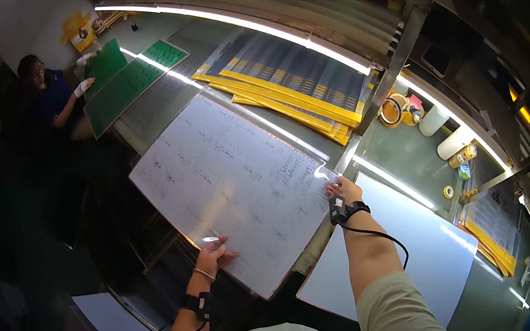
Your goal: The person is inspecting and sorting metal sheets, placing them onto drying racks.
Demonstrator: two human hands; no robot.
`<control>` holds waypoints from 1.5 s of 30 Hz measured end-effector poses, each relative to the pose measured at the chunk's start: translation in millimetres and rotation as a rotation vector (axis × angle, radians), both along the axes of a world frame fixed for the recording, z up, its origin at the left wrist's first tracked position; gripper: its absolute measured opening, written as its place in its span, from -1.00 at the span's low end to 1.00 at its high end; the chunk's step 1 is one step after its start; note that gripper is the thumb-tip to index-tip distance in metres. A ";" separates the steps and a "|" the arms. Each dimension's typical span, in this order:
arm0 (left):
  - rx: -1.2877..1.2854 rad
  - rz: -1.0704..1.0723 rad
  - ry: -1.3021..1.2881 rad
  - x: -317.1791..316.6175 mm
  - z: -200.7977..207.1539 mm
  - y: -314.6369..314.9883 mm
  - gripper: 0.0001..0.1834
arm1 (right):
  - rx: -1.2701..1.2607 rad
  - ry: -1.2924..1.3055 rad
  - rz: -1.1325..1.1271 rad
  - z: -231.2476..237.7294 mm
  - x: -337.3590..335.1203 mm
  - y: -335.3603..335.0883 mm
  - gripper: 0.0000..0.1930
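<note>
While the large pale sheet [232,188] lies tilted across the middle of the frame, it is held at two of its edges and has not yet been set down flat or squared to anything. Its near edge, at lower centre, is gripped by the left hand [215,254], whose thumb lies on top of the sheet with the fingers apparently curled beneath; the hand is judged closed on the sheet. Its far right corner, right of centre, is met by the right hand [345,191], whose fingertips are pressed onto or pinched over the edge; whether the fingers wrap under cannot be told.

The sheet appears to be in transit, judged from its skewed lie over the dark gap at the bench front. A blank white board [419,256] is seen just right of it, lower right of centre, partly crossed by the right forearm. Stacked yellow-edged panels [293,85] are seen at upper centre, beyond the sheet. Green panels [125,81] are handled at upper left by another person's gloved hands. Rolls of tape [394,110] and small bottles are gathered at upper right. What remains is judged to be the placing and release of the sheet.
</note>
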State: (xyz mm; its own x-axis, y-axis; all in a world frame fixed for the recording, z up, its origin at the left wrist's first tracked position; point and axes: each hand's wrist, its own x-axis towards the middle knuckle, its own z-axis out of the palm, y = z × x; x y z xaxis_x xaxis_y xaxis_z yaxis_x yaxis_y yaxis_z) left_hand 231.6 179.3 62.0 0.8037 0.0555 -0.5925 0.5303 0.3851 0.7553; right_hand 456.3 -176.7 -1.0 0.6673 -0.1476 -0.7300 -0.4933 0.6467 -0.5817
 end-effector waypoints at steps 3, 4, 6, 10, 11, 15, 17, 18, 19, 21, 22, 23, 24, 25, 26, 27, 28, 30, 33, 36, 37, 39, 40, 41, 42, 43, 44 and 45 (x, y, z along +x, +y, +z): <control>-0.048 0.016 -0.004 3.8 -2.9 -17.1 -0.73 | -0.098 -0.074 -0.037 -14.0 3.6 -5.5 -0.83; -0.080 0.037 -0.002 4.9 -5.0 -22.6 -0.75 | -0.135 -0.169 -0.068 -22.9 2.3 -11.3 -0.83; -0.051 0.104 -0.014 -9.5 -9.1 1.3 -0.75 | -0.338 -0.196 -0.115 26.0 -11.4 45.0 -0.80; -0.094 0.083 0.010 -3.0 -10.5 -7.5 -0.69 | -0.534 -0.317 -0.159 35.7 -20.5 38.9 -0.77; -0.105 0.078 0.015 -3.8 -8.8 -8.5 -0.68 | -0.582 -0.351 -0.151 35.5 -23.3 38.8 -0.78; -0.089 0.094 0.048 -1.0 -2.9 -9.7 -0.67 | -0.672 -0.428 -0.107 37.7 -23.0 36.0 -0.76; -0.098 0.076 0.021 1.5 -2.7 -13.7 -0.68 | -0.573 -0.331 -0.007 27.0 -15.9 16.2 -0.75; -0.103 0.073 0.024 1.5 -1.7 -13.6 -0.68 | -0.466 -0.239 0.098 21.7 -12.3 0.8 -0.74; -0.162 0.102 -0.007 1.7 1.2 -8.8 -0.68 | -0.624 -0.159 0.333 21.6 -8.7 -13.9 -0.73; -0.221 0.162 -0.064 0.4 18.7 1.7 -0.66 | -0.886 -0.094 0.547 55.0 -5.5 -18.6 -0.73; -0.224 0.163 -0.063 3.4 24.3 1.9 -0.66 | -1.160 -0.017 0.742 70.2 -6.4 -22.9 -0.74; -0.240 0.172 -0.104 6.1 28.5 2.4 -0.63 | -1.328 -0.045 0.676 72.2 -5.2 -23.1 -0.77; -0.255 0.183 -0.145 6.4 30.4 3.1 -0.60 | -1.329 -0.048 0.680 65.8 -2.5 -23.6 -0.77; -0.257 0.186 -0.149 6.8 28.5 4.0 -0.60 | -1.402 -0.295 0.663 62.0 2.1 -22.2 -0.76; -0.208 0.160 -0.182 7.1 25.5 5.1 -0.58 | -1.462 -0.548 0.640 58.5 6.2 -21.6 -0.72; -0.158 0.136 -0.215 6.9 23.4 5.9 -0.54 | -1.463 -0.556 0.643 55.4 9.6 -21.9 -0.72; -0.159 0.145 -0.216 7.4 26.9 1.1 -0.54 | -1.507 -0.564 0.736 54.9 13.4 -19.5 -0.70; -0.757 0.356 -0.323 8.4 43.1 -16.9 -0.46 | -1.548 -0.580 0.835 52.3 20.3 -16.3 -0.67; -0.988 0.431 -0.502 13.0 36.4 -43.1 -0.39 | -1.533 -0.614 0.851 40.0 31.7 -26.5 -0.68; -1.146 0.363 -0.282 33.2 -26.0 -65.2 -0.44 | -1.402 -0.532 1.010 37.1 46.5 -27.4 -0.67; -0.719 0.206 -0.321 41.5 -42.3 -80.1 -0.43 | -1.344 -0.518 1.049 40.1 48.3 -23.9 -0.67; -0.297 0.062 -0.331 55.5 -52.3 -117.9 -0.42 | -1.285 -0.493 1.103 46.9 46.9 -20.0 -0.68; 0.228 -0.077 -0.503 65.1 -48.1 -134.5 -0.42 | -1.190 -0.509 1.041 53.6 44.2 -14.4 -0.69; 0.758 -0.224 -0.651 75.8 -41.8 -150.8 -0.41 | -1.097 -0.519 0.973 57.2 41.9 -11.1 -0.69; 1.286 -0.379 -0.784 86.3 -36.5 -170.6 -0.39 | -1.107 -0.507 0.976 55.7 41.9 -14.9 -0.69; 1.383 -0.466 -0.673 91.8 -30.2 -187.0 -0.32 | -1.208 -0.559 1.029 54.0 43.9 -15.3 -0.69; 1.265 -0.369 -0.777 99.2 -27.6 -193.2 -0.34 | -1.310 -0.615 1.078 53.7 47.3 -15.9 -0.70; 1.379 -0.499 -0.635 100.9 -24.2 -203.5 -0.35 | -1.314 -0.617 1.080 53.5 49.9 -17.3 -0.70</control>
State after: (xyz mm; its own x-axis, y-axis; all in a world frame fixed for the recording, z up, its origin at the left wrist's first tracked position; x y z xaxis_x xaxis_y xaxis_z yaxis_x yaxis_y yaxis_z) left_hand 332.5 -24.2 37.9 0.9900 -0.0907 0.1083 -0.1331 -0.8554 0.5005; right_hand 506.1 -194.0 52.5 0.9510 0.2735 -0.1442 0.1224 -0.7613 -0.6368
